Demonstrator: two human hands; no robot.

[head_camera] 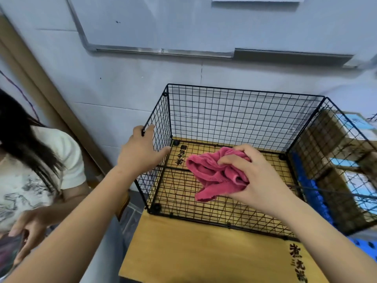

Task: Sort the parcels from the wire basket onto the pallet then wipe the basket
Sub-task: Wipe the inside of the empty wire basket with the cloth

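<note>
Bright, even light; soft shadows; edges warped, slightly blurred.

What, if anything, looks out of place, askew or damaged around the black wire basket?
Nothing stands out. The black wire mesh basket sits flat on the yellow wooden table, its panels straight. The left hand holds its top corner; the right hand holds a crumpled pink cloth inside it.

The wire basket [224,111] is a black square grid, the cloth [212,174] raspberry pink and ribbed. The board [193,248] is honey yellow with black characters; the blurred parcels [324,137] look brown with pale blue labels, the pallet [365,247] bright blue.
</note>
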